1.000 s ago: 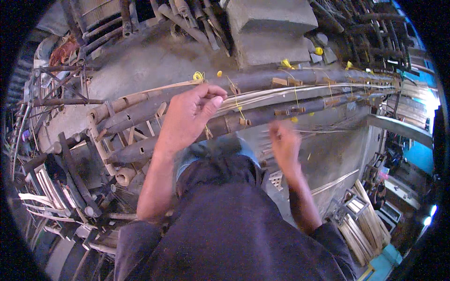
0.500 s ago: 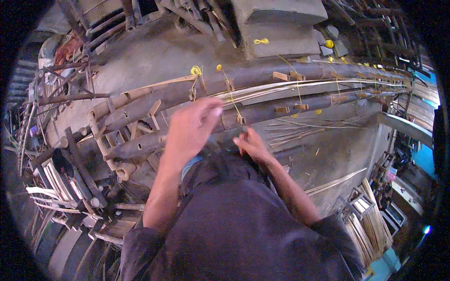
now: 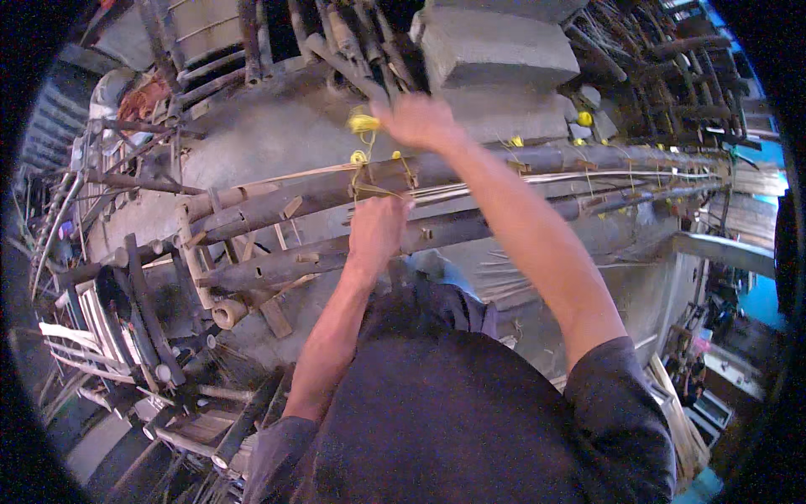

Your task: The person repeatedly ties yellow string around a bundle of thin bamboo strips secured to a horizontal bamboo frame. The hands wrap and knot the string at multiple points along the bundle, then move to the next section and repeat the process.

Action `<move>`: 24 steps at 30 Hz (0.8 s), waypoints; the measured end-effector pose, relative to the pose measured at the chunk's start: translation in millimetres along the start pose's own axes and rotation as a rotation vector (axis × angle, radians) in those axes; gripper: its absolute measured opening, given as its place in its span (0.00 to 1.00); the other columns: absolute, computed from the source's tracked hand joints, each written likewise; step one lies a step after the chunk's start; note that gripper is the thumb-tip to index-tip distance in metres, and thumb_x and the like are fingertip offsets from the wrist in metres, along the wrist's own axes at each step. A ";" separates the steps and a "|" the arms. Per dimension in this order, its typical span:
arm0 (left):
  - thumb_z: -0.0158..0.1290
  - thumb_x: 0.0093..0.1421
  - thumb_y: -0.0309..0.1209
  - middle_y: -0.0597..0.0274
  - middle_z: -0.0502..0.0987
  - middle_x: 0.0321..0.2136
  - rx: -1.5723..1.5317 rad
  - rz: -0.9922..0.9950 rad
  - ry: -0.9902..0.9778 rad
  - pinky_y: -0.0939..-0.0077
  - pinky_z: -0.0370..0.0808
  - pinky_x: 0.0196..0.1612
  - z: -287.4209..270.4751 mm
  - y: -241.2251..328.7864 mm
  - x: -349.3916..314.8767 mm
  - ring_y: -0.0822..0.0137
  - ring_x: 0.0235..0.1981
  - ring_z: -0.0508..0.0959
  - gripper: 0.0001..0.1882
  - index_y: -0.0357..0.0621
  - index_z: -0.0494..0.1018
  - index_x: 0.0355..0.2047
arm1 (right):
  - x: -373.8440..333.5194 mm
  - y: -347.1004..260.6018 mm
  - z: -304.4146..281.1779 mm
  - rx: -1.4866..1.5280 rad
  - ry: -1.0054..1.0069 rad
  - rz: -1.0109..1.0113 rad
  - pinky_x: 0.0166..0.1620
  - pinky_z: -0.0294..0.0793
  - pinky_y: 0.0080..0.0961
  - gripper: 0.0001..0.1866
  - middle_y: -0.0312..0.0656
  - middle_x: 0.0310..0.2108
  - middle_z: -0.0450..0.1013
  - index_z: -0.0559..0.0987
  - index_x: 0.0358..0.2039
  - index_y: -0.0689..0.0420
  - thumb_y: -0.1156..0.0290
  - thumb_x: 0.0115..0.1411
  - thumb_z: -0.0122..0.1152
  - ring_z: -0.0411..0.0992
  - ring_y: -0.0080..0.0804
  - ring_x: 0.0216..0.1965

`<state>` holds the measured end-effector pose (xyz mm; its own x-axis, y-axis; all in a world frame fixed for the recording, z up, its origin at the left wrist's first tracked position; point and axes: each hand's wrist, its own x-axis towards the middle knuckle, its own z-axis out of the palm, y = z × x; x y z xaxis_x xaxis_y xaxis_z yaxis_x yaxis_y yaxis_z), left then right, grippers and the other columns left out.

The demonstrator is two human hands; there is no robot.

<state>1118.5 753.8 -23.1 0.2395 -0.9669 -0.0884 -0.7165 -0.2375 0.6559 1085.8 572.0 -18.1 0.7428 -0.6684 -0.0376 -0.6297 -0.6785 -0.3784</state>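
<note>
My left hand [image 3: 377,230] is closed at the left end of a bundle of thin pale strips [image 3: 457,191]; what its fingers grip is hidden. A loop of yellow cord [image 3: 361,178] crosses just above its knuckles. My right arm stretches over the far dark pole [image 3: 470,165]. My right hand [image 3: 417,123], smeared by motion, is closed with a small hank of yellow cord [image 3: 363,123] at its fingertips. Below that hank, another yellow roll [image 3: 359,157] sits by the far pole. The strips lie between the far pole and the near dark pole [image 3: 457,235].
Wooden pegs [image 3: 292,207] stick out of the poles, and yellow rolls [image 3: 517,142] sit along the far one. Beyond stands a concrete block [image 3: 499,55], with stacked poles [image 3: 357,50] beside it. A bamboo frame [image 3: 197,252] carries the poles' left end.
My right hand has gone from the near pole across to beyond the far pole, with yellow cord at its fingertips. My left hand has lowered and closed by the strips. The view has shifted.
</note>
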 end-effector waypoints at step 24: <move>0.46 0.64 0.46 0.61 0.78 0.29 -0.392 -0.059 -0.025 0.72 0.71 0.38 -46.7 6.5 93.6 0.70 0.33 0.75 0.20 0.42 0.77 0.32 | -249.1 -34.2 67.3 0.380 -0.474 -0.245 0.36 0.76 0.39 0.12 0.42 0.24 0.74 0.73 0.25 0.55 0.62 0.60 0.51 0.76 0.41 0.32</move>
<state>1166.8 666.2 7.9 0.2533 -0.9558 -0.1491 -0.3967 -0.2432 0.8852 937.6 782.3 -57.9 0.9291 -0.2421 -0.2794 -0.3695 -0.5808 -0.7253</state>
